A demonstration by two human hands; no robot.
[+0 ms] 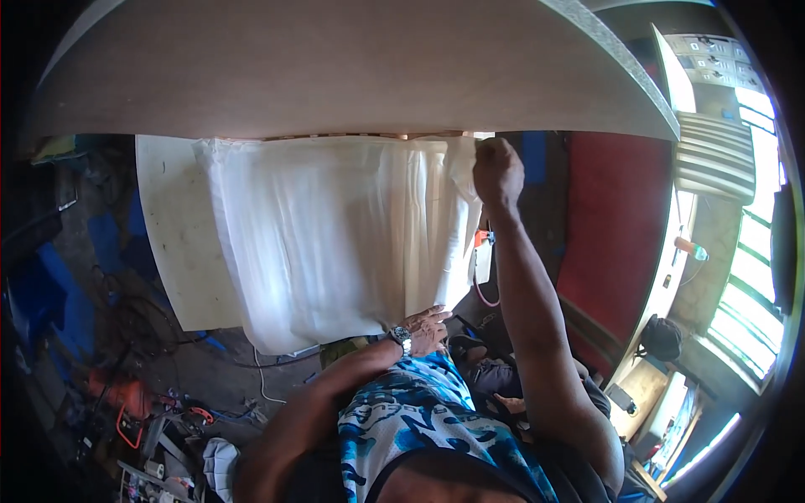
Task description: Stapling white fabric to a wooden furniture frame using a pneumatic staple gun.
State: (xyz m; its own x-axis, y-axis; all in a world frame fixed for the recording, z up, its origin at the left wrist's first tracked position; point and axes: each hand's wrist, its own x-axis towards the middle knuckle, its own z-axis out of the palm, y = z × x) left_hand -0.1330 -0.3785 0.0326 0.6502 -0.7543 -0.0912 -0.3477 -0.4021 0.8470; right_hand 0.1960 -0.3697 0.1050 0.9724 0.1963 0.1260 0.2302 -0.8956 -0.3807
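1. White cloth [319,243] lay beside the fingers of the right hand [499,172], which were bent in at its upper right edge; the back of the hand hid whether they pinched it.
2. The left hand [426,329], with a watch [401,338] on its wrist, rested at the lower right corner, its fingers loosely extended; whether they gripped the fabric, I could not tell.
3. The cloth hung broad and pale in front of the wearer, creased lengthwise toward its right side. Judging by the hands, the step was drawing its right side straight between the two corners.
4. The next move seemed to call for even tension from both hands, so that those creases flattened without the left side dragging.
5. Above, a large brown panel [352,71] overhung the upper edge and probably cramped the right hand. A pale board [180,243] showed along the left side.
6. A red-and-white object [483,251] sat close by the right edge with a pinkish hose [485,293] below it, where fabric could snag.
7. Farther right stood a red panel [616,243]; clutter covered the floor at lower left.
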